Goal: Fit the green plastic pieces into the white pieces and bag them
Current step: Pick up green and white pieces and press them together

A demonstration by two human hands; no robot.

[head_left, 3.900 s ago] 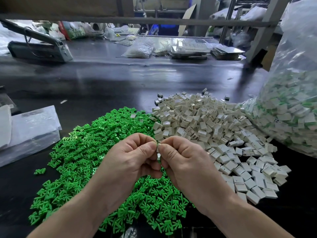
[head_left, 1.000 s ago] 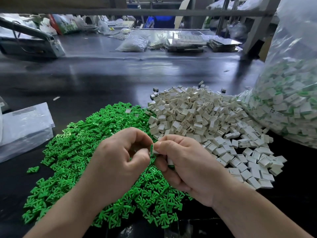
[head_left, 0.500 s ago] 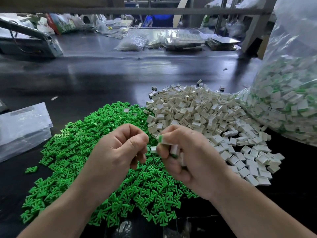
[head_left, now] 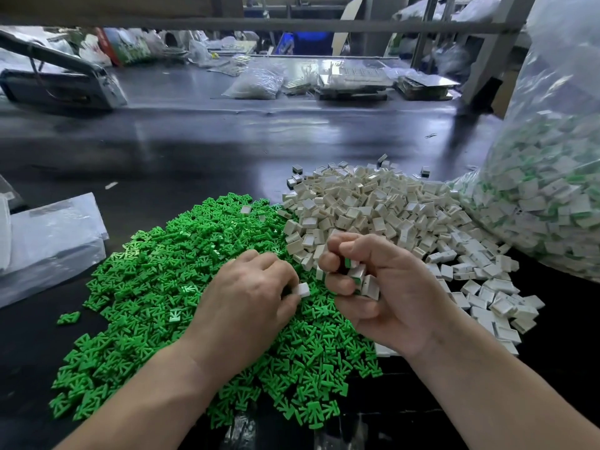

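Observation:
A heap of small green plastic pieces [head_left: 156,271] covers the dark table in front of me, and a heap of white pieces [head_left: 383,209] lies to its right. My left hand [head_left: 250,297] is low over the green heap and pinches one white piece [head_left: 303,290] at its fingertips. My right hand [head_left: 380,287] is curled around several white pieces with green inserts [head_left: 360,276]. A large clear bag [head_left: 552,190] of assembled white-and-green pieces stands at the right.
A stack of flat plastic bags [head_left: 48,241] lies at the left. A sealing machine [head_left: 61,82] sits at the far left. More bags and trays [head_left: 350,81] lie across the back, under a metal rail [head_left: 292,24].
My hands have parted and dropped lower. The left hand has gone down onto the green heap with a white piece, and the right hand has turned with its assembled pieces showing.

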